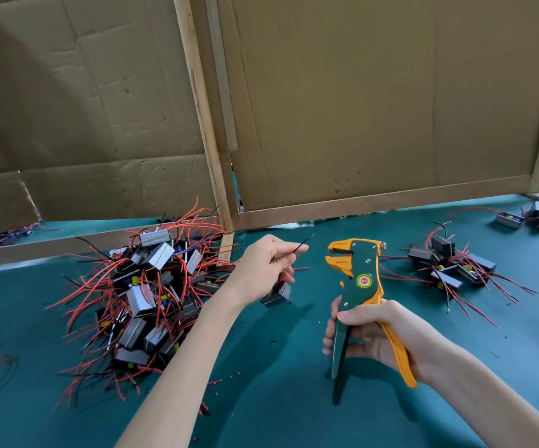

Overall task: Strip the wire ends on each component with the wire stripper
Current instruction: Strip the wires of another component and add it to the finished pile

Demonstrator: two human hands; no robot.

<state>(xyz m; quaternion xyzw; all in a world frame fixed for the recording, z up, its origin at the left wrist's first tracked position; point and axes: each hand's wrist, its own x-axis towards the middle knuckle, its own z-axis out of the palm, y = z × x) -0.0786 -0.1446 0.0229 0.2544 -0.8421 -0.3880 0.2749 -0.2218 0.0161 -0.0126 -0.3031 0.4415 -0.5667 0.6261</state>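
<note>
Now, beside a heap of black boxy components with red wires (145, 302) on the teal tabletop (277, 409), your left hand (261, 270) pinches a thin black wire (297, 248) of a small black component (277, 294) below it; your right hand (381, 334) grips the green-and-yellow wire stripper (360, 282) upright, jaws parted, just right of the wire.

Teal table covering (277, 415), creased cardboard panels (374, 108) stood at its back edge, framed by pale wooden battens (201, 124)
</note>
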